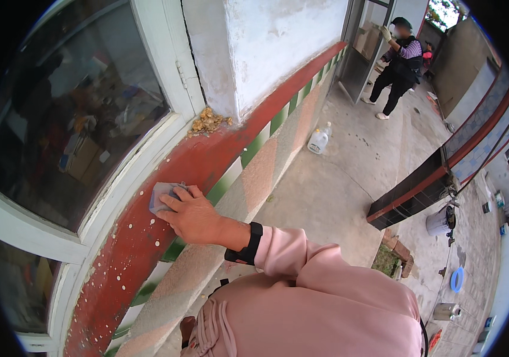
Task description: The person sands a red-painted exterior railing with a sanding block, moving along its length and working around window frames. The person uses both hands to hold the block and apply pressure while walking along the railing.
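My right hand (pixel 194 217) reaches across to the left with its fingers bent over a crumpled grey cloth (pixel 160 198). It presses the cloth against a red painted ledge (pixel 132 244) below the window. White paint spots speckle the ledge near the hand and further down. A black band (pixel 248 241) circles the wrist, just past the pink sleeve (pixel 284 247). Farther along the ledge, in the corner by the white pillar, lies a small heap of yellowish-brown scraps (pixel 208 122). My left hand is out of view.
A white-framed window (pixel 76 119) borders the ledge. Clear plastic bottles (pixel 319 140) stand on the concrete floor. Beyond, a gloved person (pixel 400 65) stands at a metal door (pixel 364 50). To the right are a dark-tiled pillar (pixel 406 196), a bucket (pixel 439 222) and a blue basin (pixel 457 279).
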Demonstrator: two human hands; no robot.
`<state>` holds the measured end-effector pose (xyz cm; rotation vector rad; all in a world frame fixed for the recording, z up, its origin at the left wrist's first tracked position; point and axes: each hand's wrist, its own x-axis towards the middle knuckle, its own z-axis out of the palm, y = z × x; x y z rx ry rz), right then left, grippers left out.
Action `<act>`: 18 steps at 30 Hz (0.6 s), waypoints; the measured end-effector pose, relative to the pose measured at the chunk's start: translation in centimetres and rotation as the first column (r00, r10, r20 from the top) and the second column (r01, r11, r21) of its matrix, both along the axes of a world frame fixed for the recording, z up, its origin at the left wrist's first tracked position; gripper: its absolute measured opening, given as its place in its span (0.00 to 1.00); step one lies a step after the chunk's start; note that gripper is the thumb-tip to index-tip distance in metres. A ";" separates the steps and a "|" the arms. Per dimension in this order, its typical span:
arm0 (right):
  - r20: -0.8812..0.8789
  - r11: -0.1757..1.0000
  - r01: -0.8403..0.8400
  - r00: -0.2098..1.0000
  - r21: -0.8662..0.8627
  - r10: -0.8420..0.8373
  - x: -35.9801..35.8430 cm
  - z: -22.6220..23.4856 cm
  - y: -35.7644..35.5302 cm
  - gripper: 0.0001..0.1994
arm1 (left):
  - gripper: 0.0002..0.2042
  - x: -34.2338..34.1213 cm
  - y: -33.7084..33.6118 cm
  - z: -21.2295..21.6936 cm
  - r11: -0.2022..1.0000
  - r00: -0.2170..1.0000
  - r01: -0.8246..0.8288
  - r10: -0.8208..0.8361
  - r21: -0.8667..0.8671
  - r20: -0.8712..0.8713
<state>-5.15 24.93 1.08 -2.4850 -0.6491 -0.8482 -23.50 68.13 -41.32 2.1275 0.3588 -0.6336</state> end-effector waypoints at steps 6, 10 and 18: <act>-0.024 0.988 0.152 0.988 -0.011 -0.152 1.6 0.0 -3.7 0.18 | 0.04 2.0 -2.0 0.0 1.000 0.998 -0.013 0.013 -0.006 -0.055; -0.003 0.985 0.173 0.985 -0.025 -0.173 1.8 -0.2 -3.7 0.19 | 0.05 3.3 -2.7 -0.2 1.000 0.998 0.010 -0.010 -0.001 -0.067; 0.058 0.994 0.041 0.998 -0.101 -0.036 0.2 -0.9 1.5 0.18 | 0.05 4.6 -3.3 -0.4 0.999 0.996 0.048 -0.048 -0.002 -0.070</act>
